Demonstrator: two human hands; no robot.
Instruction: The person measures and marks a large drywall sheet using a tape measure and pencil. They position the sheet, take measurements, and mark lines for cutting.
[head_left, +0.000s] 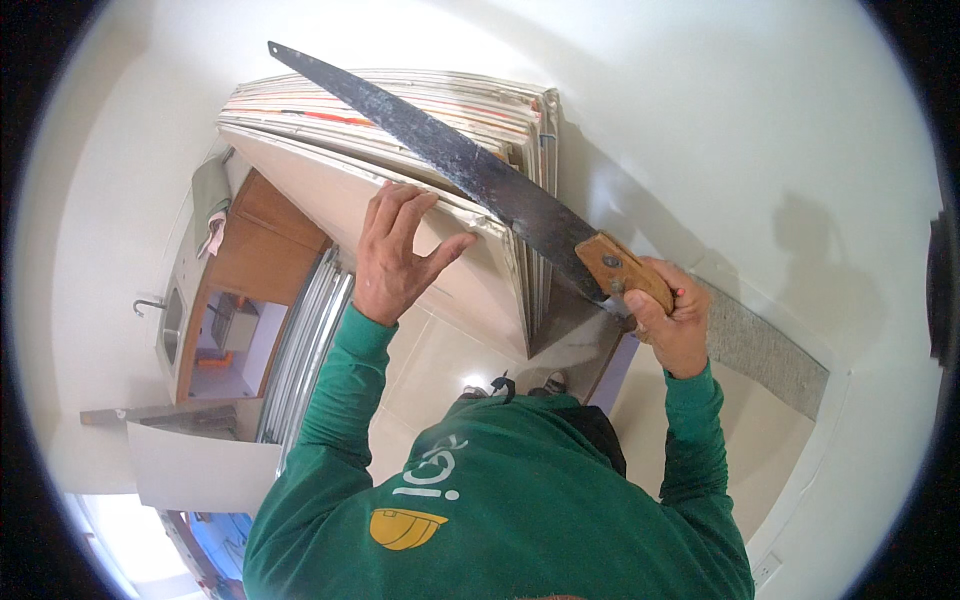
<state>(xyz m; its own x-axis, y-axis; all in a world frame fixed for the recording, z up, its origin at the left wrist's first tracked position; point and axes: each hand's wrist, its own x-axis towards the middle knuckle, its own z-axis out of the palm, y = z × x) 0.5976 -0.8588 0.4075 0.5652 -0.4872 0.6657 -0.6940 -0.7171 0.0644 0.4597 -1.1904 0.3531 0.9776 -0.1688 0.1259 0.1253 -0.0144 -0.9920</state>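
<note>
A handsaw (455,160) with a long, worn dark blade and a wooden handle slants across the view. My right hand (680,318) is wrapped round its handle, and the blade points to the far left, over a thick stack of boards (470,105). These large sheets, perhaps plasterboard, stand on edge against the wall. My left hand (395,245) is at the top edge of the nearest sheet (300,180), fingers spread and thumb apart. Whether the blade touches the boards I cannot tell.
Left of the stack stands a wooden cabinet (262,235) with an open shelf, beside a sink with a tap (148,305). Long metal profiles (300,345) lean near it. A loose pale panel (200,465) is at the lower left. A grey strip (770,350) runs along the right wall.
</note>
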